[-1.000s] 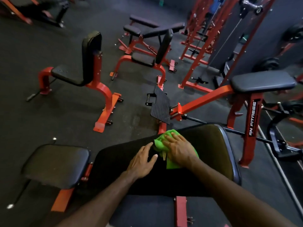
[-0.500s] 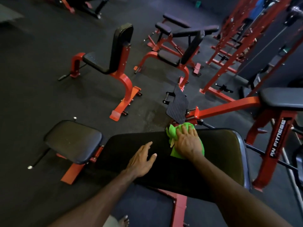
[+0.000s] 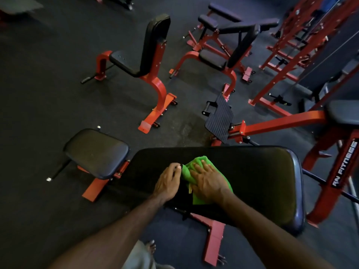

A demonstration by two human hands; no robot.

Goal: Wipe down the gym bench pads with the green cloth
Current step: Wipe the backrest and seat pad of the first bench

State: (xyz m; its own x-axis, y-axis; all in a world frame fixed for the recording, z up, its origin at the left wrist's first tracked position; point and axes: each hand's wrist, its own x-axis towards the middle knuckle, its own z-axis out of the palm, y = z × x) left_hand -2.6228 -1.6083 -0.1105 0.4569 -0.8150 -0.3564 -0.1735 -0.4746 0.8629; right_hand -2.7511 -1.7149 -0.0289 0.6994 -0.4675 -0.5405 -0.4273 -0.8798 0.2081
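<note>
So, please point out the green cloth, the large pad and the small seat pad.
green cloth (image 3: 200, 162): head view, its bunched far end.
large pad (image 3: 258, 177): head view, bare top surface.
small seat pad (image 3: 96, 152): head view, middle of top.

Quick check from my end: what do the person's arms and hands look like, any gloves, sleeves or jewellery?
Both forearms are bare right up to the bottom edge of the frame, with no sleeves in view. The left hand and right hand wear no gloves. No watch, wristband or ring is visible on either.
</note>
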